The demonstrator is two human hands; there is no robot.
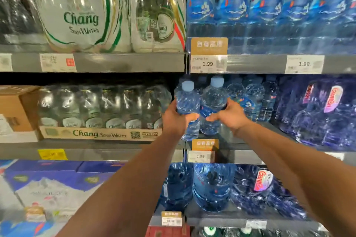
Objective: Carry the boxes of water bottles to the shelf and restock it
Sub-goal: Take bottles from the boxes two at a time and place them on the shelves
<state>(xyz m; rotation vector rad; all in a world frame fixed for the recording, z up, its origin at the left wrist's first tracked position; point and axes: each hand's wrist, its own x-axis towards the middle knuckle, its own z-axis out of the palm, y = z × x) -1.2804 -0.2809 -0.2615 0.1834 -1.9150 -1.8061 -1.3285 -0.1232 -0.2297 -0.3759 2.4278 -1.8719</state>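
Both my arms reach up to the middle shelf (237, 155). My left hand (176, 117) grips a clear blue water bottle (187, 102) with a pale blue cap. My right hand (229, 114) grips a second, like bottle (212, 100) right beside it. Both bottles stand upright, held just over the shelf's front edge at its left end. Behind them on the same shelf stand several more blue water bottles (252, 98).
A tray of Chang soda water (100, 133) and a cardboard box (13, 109) fill the bay to the left. Wrapped blue packs (317, 113) sit on the right. Large water bottles (212, 186) stand on the shelf below, full rows above. Price tags (209, 63) line the shelf edges.
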